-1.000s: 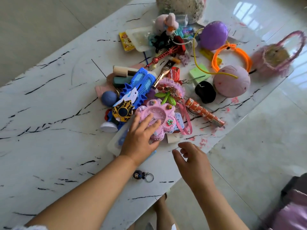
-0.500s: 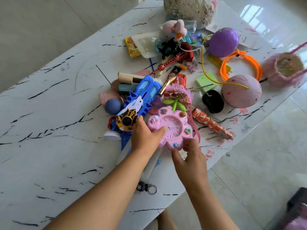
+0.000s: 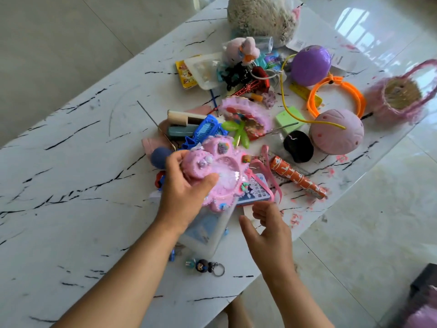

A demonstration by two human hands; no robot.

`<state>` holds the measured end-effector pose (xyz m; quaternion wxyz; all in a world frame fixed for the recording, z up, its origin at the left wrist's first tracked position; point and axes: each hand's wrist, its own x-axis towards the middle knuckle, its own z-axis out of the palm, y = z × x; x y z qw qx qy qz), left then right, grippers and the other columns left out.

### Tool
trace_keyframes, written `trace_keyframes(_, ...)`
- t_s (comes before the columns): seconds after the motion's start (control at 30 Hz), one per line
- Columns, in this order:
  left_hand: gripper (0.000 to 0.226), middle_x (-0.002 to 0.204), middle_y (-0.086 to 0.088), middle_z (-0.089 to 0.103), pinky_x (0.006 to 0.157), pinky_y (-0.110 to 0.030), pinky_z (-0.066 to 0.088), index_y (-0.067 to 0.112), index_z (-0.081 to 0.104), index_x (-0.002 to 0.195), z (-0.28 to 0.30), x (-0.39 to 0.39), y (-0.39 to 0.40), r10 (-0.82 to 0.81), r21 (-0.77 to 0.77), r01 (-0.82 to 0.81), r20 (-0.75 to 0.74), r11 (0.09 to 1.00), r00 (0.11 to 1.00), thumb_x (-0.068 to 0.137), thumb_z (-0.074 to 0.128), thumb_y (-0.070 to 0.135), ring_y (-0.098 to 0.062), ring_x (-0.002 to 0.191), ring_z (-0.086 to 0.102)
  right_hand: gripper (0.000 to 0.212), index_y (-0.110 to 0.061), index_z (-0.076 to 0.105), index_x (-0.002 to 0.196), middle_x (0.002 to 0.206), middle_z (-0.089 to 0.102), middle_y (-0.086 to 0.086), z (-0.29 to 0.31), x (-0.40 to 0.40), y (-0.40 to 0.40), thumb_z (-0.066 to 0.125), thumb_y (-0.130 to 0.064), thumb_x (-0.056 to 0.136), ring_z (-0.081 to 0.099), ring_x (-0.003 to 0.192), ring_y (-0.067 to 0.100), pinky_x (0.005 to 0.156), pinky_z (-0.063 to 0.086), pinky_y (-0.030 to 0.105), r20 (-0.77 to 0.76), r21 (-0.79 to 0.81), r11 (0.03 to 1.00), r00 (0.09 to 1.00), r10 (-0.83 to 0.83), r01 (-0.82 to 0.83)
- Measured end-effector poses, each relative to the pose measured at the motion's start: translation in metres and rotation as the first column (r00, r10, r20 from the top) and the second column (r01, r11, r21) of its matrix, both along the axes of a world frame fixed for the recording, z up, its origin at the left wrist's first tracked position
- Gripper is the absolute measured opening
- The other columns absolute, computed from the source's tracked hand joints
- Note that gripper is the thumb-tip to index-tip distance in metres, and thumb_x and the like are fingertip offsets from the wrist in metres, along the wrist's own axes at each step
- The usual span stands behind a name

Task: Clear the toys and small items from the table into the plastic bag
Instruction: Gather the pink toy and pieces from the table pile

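On veined white marble table (image 3: 71,162), toy clutter (image 3: 248,119)

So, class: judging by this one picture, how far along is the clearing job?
Done: nothing visibly; no bag shows, and the table is heaped with toys. In hand: the left hand grips the pink flower toy; the right hand hovers beside it, holding nothing. Left: purple ball, orange tube, keychain, the rest.

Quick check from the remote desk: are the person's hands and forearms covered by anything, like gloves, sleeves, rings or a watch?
Both hands, left and right, are bare: no gloves, rings, watch or bracelet show. Both forearms are uncovered, with no sleeve visible anywhere in the frame.
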<state>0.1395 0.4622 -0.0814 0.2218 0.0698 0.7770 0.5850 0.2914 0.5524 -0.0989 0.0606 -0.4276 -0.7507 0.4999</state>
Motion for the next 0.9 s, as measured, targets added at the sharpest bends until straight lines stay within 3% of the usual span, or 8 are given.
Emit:
trace_keyframes(0.07,0.051,0.104,0.008,0.059,0.077,-0.014,0.051,0.031,0.043,0.101,0.003,-0.007,-0.023,0.074,0.013,-0.074,-0.002,0.997,0.997,0.062,0.075,0.023,0.003,0.086,0.062,0.029,-0.022,0.053,0.104,0.1,0.062,-0.007,-0.004,-0.008,-0.007,0.069,-0.023,0.08,0.057,0.096,0.012,0.08,0.045,0.025,0.076,-0.018,0.998,0.996,0.053,-0.052)
trace_keyframes(0.3,0.05,0.104,0.006,0.066,0.079,-0.025,0.055,0.032,0.045,0.104,-0.017,-0.009,-0.097,0.241,-0.014,-0.24,0.087,0.971,0.967,0.064,0.073,0.022,-0.003,0.09,0.066,0.063,-0.023,0.028,0.135,0.122,0.057,0.011,-0.03,-0.041,-0.045,0.061,-0.025,0.082,0.056,0.104,0.029,0.081,0.044,0.033,0.306,-0.074,0.994,0.947,0.101,-0.082)
trace_keyframes(0.43,0.048,0.096,0.013,0.07,0.071,-0.018,0.055,0.033,0.046,0.102,-0.02,0.0,-0.116,0.269,0.004,-0.271,0.123,0.963,0.955,0.064,0.074,0.022,-0.003,0.088,0.067,0.066,-0.028,0.034,0.138,0.124,0.05,0.01,-0.032,-0.049,-0.056,0.055,-0.001,0.082,0.049,0.115,0.027,0.093,0.039,0.028,0.186,-0.131,0.99,0.982,-0.029,0.054)
trace_keyframes(0.53,0.05,0.097,0.01,0.069,0.072,-0.02,0.055,0.032,0.046,0.102,-0.014,0.002,-0.123,0.283,0.003,-0.286,0.136,0.958,0.95,0.062,0.074,0.023,-0.004,0.087,0.067,0.063,-0.021,0.043,0.135,0.121,0.05,0.005,-0.02,-0.046,-0.054,0.045,0.008,0.079,0.049,0.111,0.021,0.081,0.032,0.015,0.104,0.006,0.999,0.993,-0.049,0.048)
trace_keyframes(0.73,0.05,0.099,0.006,0.067,0.077,-0.032,0.052,0.033,0.047,0.101,0.011,0.006,-0.128,0.248,-0.006,-0.25,0.163,0.968,0.955,0.061,0.076,0.022,-0.003,0.084,0.067,0.06,-0.019,0.055,0.125,0.095,0.054,-0.004,0.027,-0.022,-0.045,0.046,0.013,0.075,0.054,0.077,0.021,0.067,0.038,0.022,-0.046,0.26,0.963,0.997,-0.069,0.078)
trace_keyframes(0.8,0.051,0.101,0.004,0.066,0.073,-0.029,0.052,0.033,0.047,0.099,0.021,0.01,-0.126,0.215,-0.009,-0.217,0.162,0.976,0.963,0.064,0.08,0.015,-0.001,0.081,0.067,0.063,-0.02,0.053,0.127,0.099,0.057,0.0,0.039,-0.01,-0.042,0.046,0.014,0.075,0.055,0.08,0.022,0.068,0.038,0.021,-0.064,0.249,0.961,0.993,-0.103,0.116)
trace_keyframes(0.9,0.046,0.101,0.004,0.065,0.063,-0.019,0.054,0.032,0.046,0.098,0.028,0.017,-0.118,0.187,-0.015,-0.187,0.163,0.982,0.969,0.075,0.074,0.003,0.003,0.077,0.066,0.079,-0.031,0.041,0.136,0.108,0.061,0.004,0.044,0.006,-0.035,0.045,0.015,0.073,0.055,0.089,0.023,0.075,0.045,0.029,-0.054,0.168,0.966,0.98,-0.19,0.197)
